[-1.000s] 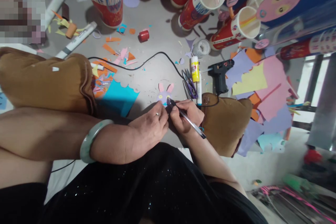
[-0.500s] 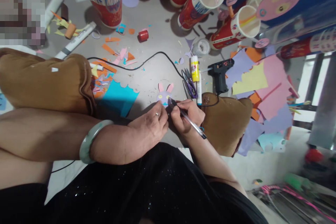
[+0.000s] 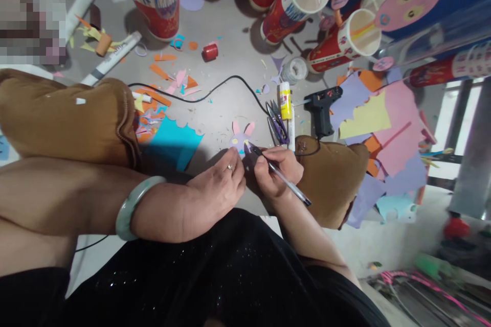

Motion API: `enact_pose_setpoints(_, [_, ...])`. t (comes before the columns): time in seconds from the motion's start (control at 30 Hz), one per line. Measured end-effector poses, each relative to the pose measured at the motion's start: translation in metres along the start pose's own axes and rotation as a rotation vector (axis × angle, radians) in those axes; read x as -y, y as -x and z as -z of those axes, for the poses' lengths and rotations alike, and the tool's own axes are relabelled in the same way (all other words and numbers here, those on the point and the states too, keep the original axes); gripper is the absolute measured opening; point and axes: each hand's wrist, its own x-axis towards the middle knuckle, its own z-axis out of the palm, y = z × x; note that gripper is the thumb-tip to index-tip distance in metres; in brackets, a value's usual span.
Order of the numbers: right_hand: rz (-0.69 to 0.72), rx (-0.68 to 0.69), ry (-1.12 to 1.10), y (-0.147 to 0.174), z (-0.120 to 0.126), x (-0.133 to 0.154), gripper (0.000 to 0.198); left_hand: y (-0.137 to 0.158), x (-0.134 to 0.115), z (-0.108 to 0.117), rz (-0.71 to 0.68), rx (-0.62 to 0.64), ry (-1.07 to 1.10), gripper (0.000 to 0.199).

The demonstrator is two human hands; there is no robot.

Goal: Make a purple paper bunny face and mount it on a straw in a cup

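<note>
A small purple paper bunny face [image 3: 239, 140] with pink ears and yellow eyes lies on the grey table in front of me. My left hand [image 3: 218, 184], with a ring on one finger, pinches the lower edge of the face. Its fingertips cover part of that edge. My right hand [image 3: 279, 169] is closed around a pen [image 3: 286, 180] with a clear barrel and black ends. The pen's tip is at the bunny's right-hand yellow eye; whether it touches the paper I cannot tell.
Purple-handled scissors [image 3: 276, 122], a yellow glue stick [image 3: 285, 101] and a black glue gun [image 3: 321, 107] lie beyond my right hand. Brown cushions [image 3: 69, 117] flank my arms. Red paper cups [image 3: 161, 15] stand at the back. Blue paper [image 3: 174, 143] and scraps lie left.
My right hand and the pen have shifted slightly to the right, the pen's rear end most. My left hand and the bunny face stay nearly in place.
</note>
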Motion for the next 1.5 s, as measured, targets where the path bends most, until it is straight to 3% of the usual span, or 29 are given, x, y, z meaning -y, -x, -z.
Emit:
enact_pose_setpoints(0.37, [0.003, 0.133, -0.039, -0.001, 0.0, 0.001, 0.011, 0.002, -0.004, -0.006, 0.034, -0.029, 0.046, 0.04])
enact_pose_setpoints(0.53, [-0.031, 0.075, -0.098, 0.006, -0.01, -0.004, 0.012, 0.002, -0.004, -0.006, 0.024, -0.043, 0.019, 0.041])
enact_pose_setpoints(0.8, [-0.046, 0.106, -0.17, 0.005, -0.011, -0.005, 0.013, 0.004, -0.004, -0.004, 0.035, -0.044, -0.013, 0.042])
enact_pose_setpoints(1.5, [-0.012, 0.142, -0.1, 0.004, -0.011, -0.006, 0.006, 0.004, -0.005, -0.008, 0.033, -0.048, 0.008, 0.042])
